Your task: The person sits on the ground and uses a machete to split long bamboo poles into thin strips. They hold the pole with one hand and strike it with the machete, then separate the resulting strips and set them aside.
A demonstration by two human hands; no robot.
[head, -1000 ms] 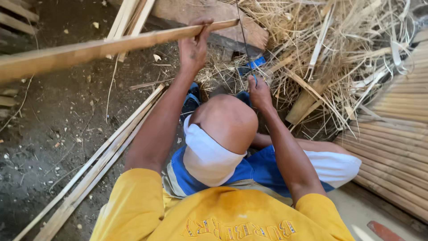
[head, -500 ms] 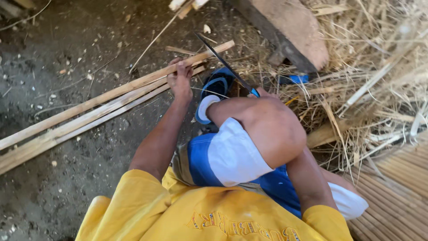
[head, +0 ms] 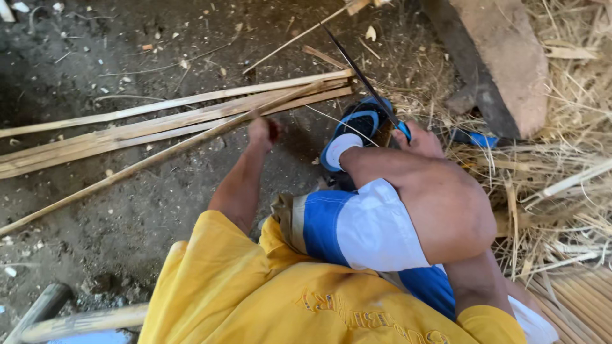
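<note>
My left hand (head: pixel 264 131) is closed around a long thin bamboo strip (head: pixel 134 167) that slants from the lower left up toward the pile of split strips (head: pixel 159 120) on the dirt. My right hand (head: pixel 422 141), just beyond my raised knee, grips a knife (head: pixel 363 78) by its blue handle. The knife's dark narrow blade points up and to the left. A blue sandal (head: pixel 361 122) on my foot sits between the two hands. The yellow shirt and the blue and white shorts fill the lower part of the view.
A heavy wooden block (head: pixel 503 64) lies at the upper right. Dry bamboo shavings (head: pixel 561 191) are heaped on the right, with a mat of slats (head: pixel 574 299) at the bottom right. A thick rounded handle (head: pixel 44 307) lies at the bottom left on the dirt floor.
My left hand has brought the bamboo strip down from chest height to near the ground by the pile. The view has swung left and my right hand with the knife stays by the sandal.
</note>
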